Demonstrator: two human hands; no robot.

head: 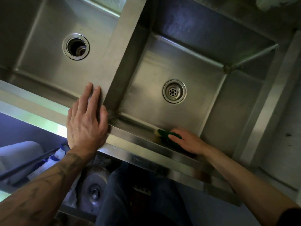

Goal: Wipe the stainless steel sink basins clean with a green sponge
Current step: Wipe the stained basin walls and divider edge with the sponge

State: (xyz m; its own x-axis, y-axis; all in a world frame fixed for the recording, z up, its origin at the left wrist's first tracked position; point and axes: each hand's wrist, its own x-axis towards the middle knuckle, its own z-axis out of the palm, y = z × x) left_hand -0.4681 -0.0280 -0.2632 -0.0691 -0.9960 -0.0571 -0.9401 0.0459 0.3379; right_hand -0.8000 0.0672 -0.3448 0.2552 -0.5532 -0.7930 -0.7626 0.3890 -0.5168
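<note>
From my remote seat I look straight down on a double sink of brushed stainless steel. The left hand (86,124) lies flat with its fingers straight and close together, resting on the corner where the flat steel divider (114,51) between the two bowls meets the front rim (146,149); it holds nothing, and its fingertips point along the divider toward the back. The forearm behind it carries dark tattoo lines. The right hand (187,141) reaches over the front rim into the right basin (203,67) and holds the green sponge (168,133), a small soft pad with a pale yellowish end, fingers and thumb wrapped over it. I see the sponge low against the near wall of that basin, at the seam where wall meets floor, left of the hand and well in front of the round perforated strainer (174,91) in the basin floor. Some dark grime sits in the basin's near left corner and at its far right corner. The left basin (40,66) has an open drain hole (76,46) ringed in steel, with no strainer fitted. Below the rim I make out dark trousers (130,201) and a round metal disc (94,185), too dim to identify.
</note>
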